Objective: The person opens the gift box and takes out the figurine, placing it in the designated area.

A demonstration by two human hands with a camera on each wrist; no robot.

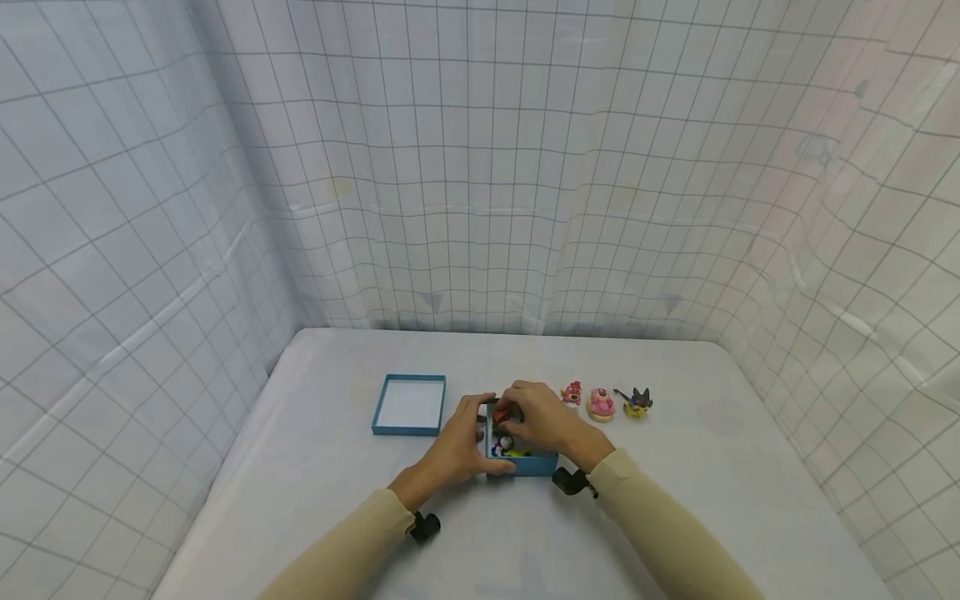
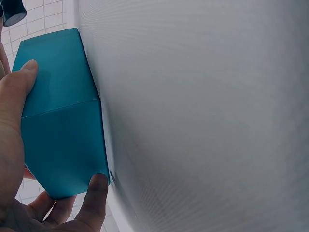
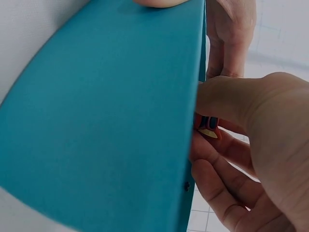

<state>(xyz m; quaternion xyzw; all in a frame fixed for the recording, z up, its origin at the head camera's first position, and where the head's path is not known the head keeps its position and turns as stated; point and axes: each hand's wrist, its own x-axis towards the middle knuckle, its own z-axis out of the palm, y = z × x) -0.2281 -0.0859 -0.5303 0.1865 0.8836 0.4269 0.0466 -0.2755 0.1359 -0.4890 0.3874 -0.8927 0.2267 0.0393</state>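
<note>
Head view: left grip (image 1: 454, 450) grasping open blue box (image 1: 536, 466) on tabletop (image 1: 322, 450); right grip (image 1: 546, 417) pinching red figurine (image 1: 501, 414) inside it. Bracing box firmly and moving figurine gently should be sparing neighbouring figurines (image 1: 506, 442). Right wrist view: figurine showing red, dark and gold, remainder being covered.

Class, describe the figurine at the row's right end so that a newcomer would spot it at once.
On the white table, find the filled blue box, then the row of three figurines to its right. Take the rightmost figurine: yellow below, dark pointed ears above, unlike its pinkish neighbours.
</note>
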